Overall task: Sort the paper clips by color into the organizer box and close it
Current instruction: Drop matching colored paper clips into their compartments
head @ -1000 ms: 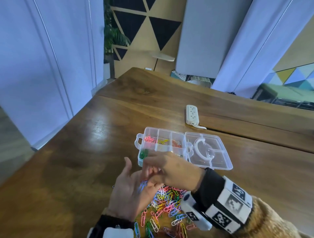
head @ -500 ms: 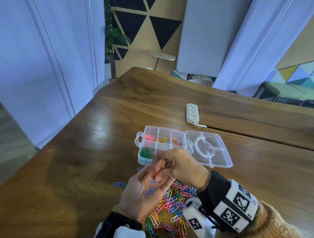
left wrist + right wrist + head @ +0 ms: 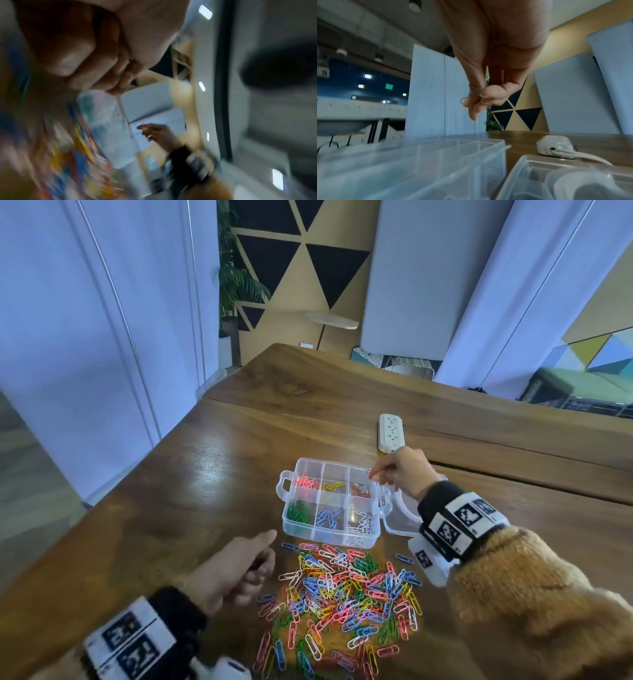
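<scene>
The clear organizer box (image 3: 329, 537) lies open on the wooden table, its compartments holding pink, yellow, red, green, blue and white clips. My right hand (image 3: 371, 473) hovers over the far right compartment, which holds red clips (image 3: 359, 491), and pinches a red paper clip (image 3: 462, 100) between thumb and finger. The right wrist view shows that right hand (image 3: 471, 104) above the box (image 3: 436, 155). My left hand (image 3: 255, 568) hangs left of the mixed clip pile (image 3: 342, 594), thumb out. Its fingers curl into the palm over clips hidden inside.
The box's lid (image 3: 397, 522) lies flat to the right, partly under my right wrist. A white power strip (image 3: 390, 433) sits just beyond the box. Bare table stretches to the left and far side. The left wrist view is blurred.
My right hand took a red clip from the left palm and carried it up and right, over the box's far right compartment. The left hand dropped back left and curled its fingers.
</scene>
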